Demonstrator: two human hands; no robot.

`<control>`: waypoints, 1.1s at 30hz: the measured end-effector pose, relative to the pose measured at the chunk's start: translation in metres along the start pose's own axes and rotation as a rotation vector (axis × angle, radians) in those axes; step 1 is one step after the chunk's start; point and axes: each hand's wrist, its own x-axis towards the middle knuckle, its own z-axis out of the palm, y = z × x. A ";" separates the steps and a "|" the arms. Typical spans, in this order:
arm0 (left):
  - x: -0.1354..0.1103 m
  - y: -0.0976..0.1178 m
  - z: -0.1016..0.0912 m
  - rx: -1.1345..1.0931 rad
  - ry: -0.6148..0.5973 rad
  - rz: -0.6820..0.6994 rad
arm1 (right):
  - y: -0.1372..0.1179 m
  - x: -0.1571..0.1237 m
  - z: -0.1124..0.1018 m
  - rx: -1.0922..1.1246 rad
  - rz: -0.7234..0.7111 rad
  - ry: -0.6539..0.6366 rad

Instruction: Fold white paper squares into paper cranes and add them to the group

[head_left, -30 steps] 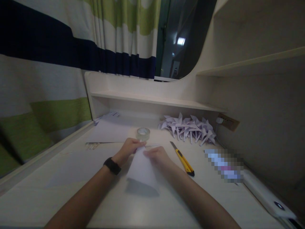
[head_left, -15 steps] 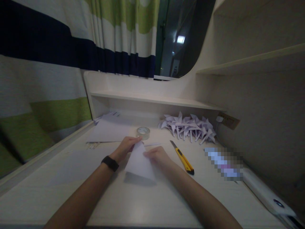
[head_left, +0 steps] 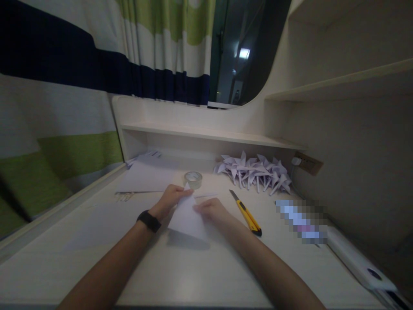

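A white sheet of paper [head_left: 187, 218], folded to a point at its far end, is held just above the pale desk [head_left: 180, 275]. My left hand [head_left: 172, 199], with a dark band on the wrist, pinches the paper's left edge near the tip. My right hand [head_left: 211, 210] has its fingers closed on the paper's right edge. A roll of clear tape [head_left: 192, 178] stands right behind the paper's tip.
A yellow utility knife [head_left: 247, 213] lies right of my hands. A heap of folded paper pinwheels [head_left: 254, 172] sits at the back. Flat sheets [head_left: 145, 176] lie at back left, a white device [head_left: 361, 265] at the right edge. A low shelf [head_left: 209, 135] and striped curtain stand behind.
Both hands have drawn the paper slightly away from me and upward, so its tip now reaches the tape roll. The sheet looks narrower and more pointed than a second ago.
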 end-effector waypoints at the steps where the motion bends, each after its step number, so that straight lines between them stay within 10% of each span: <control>1: 0.000 0.001 -0.001 -0.003 0.011 -0.002 | 0.000 0.000 0.000 -0.016 0.012 -0.004; 33: 0.010 -0.005 -0.020 0.018 0.163 -0.004 | -0.003 -0.003 -0.007 -0.421 -0.061 -0.099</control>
